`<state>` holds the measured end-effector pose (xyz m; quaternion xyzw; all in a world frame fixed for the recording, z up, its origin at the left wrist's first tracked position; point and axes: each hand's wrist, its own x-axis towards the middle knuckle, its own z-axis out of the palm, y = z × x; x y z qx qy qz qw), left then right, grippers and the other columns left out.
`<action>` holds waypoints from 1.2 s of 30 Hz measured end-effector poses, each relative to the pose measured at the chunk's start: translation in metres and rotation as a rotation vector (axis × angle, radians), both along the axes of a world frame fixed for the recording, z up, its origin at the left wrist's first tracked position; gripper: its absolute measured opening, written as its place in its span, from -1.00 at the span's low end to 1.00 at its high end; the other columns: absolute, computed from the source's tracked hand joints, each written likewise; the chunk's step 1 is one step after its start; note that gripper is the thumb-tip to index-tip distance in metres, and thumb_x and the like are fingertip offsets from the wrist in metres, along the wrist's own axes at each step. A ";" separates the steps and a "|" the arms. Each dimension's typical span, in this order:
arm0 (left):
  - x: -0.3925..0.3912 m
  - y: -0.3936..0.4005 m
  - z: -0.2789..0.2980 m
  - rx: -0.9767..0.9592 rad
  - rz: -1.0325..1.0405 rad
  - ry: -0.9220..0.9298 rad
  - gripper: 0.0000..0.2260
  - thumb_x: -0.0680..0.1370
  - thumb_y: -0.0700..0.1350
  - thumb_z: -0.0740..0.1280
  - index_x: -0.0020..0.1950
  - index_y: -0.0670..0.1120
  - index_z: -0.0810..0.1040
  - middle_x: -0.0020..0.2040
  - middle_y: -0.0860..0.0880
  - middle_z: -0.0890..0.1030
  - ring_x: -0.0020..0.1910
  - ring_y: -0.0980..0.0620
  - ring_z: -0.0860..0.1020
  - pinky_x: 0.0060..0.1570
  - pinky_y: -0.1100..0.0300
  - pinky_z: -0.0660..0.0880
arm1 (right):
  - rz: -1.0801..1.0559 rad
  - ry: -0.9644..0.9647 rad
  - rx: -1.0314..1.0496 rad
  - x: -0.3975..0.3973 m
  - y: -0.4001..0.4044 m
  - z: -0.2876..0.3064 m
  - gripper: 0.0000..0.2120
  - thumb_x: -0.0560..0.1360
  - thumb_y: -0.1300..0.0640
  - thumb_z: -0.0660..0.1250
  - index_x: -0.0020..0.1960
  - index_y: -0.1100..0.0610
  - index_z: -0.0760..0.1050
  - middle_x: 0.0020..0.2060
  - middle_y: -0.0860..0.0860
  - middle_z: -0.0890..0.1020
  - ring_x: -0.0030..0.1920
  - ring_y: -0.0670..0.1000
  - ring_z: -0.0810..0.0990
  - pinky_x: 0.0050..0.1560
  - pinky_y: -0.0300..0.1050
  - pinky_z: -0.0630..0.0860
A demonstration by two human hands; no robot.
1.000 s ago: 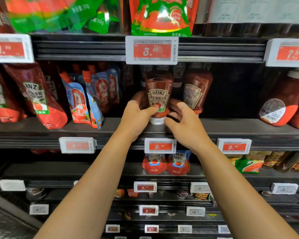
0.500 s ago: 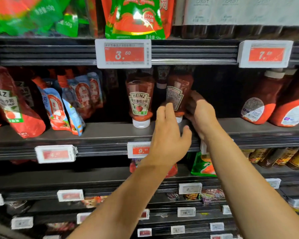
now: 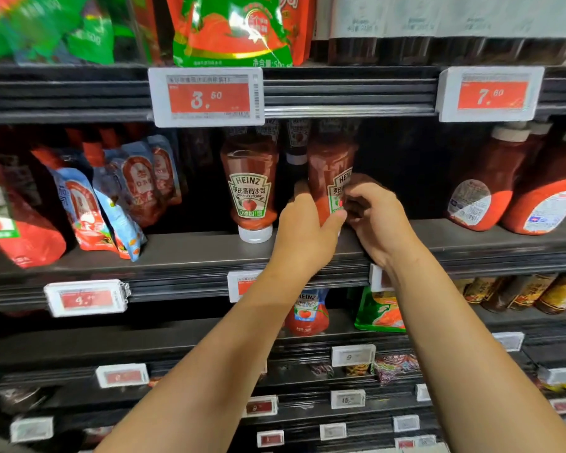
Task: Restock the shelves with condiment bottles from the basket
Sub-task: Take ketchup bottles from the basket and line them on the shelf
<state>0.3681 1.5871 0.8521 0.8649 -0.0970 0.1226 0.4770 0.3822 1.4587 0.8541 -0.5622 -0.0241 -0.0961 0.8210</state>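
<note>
Two upside-down Heinz ketchup bottles stand on the dark middle shelf [image 3: 183,253]. The left bottle [image 3: 249,188] stands free on its white cap, label facing me. The right bottle [image 3: 329,171] is turned, its label half showing. My left hand [image 3: 303,230] grips its lower left side, thumb across the front. My right hand [image 3: 374,217] holds its right side with curled fingers. Its cap is hidden behind my hands. More bottles stand dimly behind. No basket is in view.
Blue and red sauce pouches [image 3: 111,197] lean at the left. Large ketchup bottles [image 3: 484,188] lie tilted at the right. A dark gap lies between them and my hands. Price tags [image 3: 206,96] line the shelf edges. Lower shelves hold more pouches and bottles [image 3: 306,312].
Both hands left the left bottle and moved to the right bottle, now gripping it from both sides. That bottle's label has turned partly toward me. The view shifted left.
</note>
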 end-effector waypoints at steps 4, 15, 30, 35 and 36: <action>0.004 0.001 0.001 -0.049 -0.066 0.105 -0.76 0.57 0.06 0.41 -0.11 0.05 0.36 -0.17 0.11 0.46 -0.20 0.14 0.46 -0.31 0.27 0.29 | 0.089 -0.029 0.039 0.000 -0.004 -0.002 -0.81 0.38 0.19 0.34 -0.11 0.13 0.72 -0.15 0.13 0.72 -0.14 0.06 0.71 -0.17 -0.11 0.64; -0.039 0.053 0.003 -0.114 0.251 -0.567 -0.82 0.45 -0.17 0.46 0.01 -0.06 0.55 -0.12 0.07 0.53 -0.13 0.07 0.53 -0.11 0.14 0.53 | 0.011 -0.096 -0.190 0.003 0.001 -0.008 -0.56 0.34 0.04 0.46 0.20 0.09 0.58 0.03 0.06 0.73 0.06 0.04 0.72 0.00 -0.08 0.63; 0.009 0.093 0.007 0.139 0.214 -0.220 -0.23 0.44 -0.05 0.57 0.53 -0.14 0.25 0.05 -0.07 0.51 0.06 -0.04 0.49 -0.08 0.25 0.35 | -0.019 -0.161 -0.755 -0.012 0.021 -0.001 -0.48 0.52 0.01 0.48 0.42 -0.01 0.39 0.18 -0.10 0.67 0.18 -0.14 0.64 0.28 -0.02 0.57; 0.020 0.074 0.010 0.209 0.143 -0.169 -0.25 0.46 -0.03 0.54 0.53 -0.11 0.23 0.20 -0.10 0.56 0.17 -0.09 0.54 -0.04 0.27 0.39 | -0.198 -0.130 -0.816 -0.012 0.011 -0.001 -0.40 0.41 0.00 0.59 0.37 -0.03 0.43 0.10 -0.12 0.67 0.08 -0.16 0.64 0.09 -0.20 0.57; 0.023 0.067 0.011 0.249 0.141 -0.143 -0.35 0.48 -0.02 0.52 0.47 -0.16 0.33 0.19 -0.14 0.58 0.16 -0.13 0.55 -0.04 0.21 0.40 | -0.221 -0.118 -0.833 -0.010 0.006 -0.001 -0.39 0.41 0.01 0.59 0.38 -0.03 0.43 0.11 -0.11 0.67 0.08 -0.14 0.64 0.08 -0.23 0.55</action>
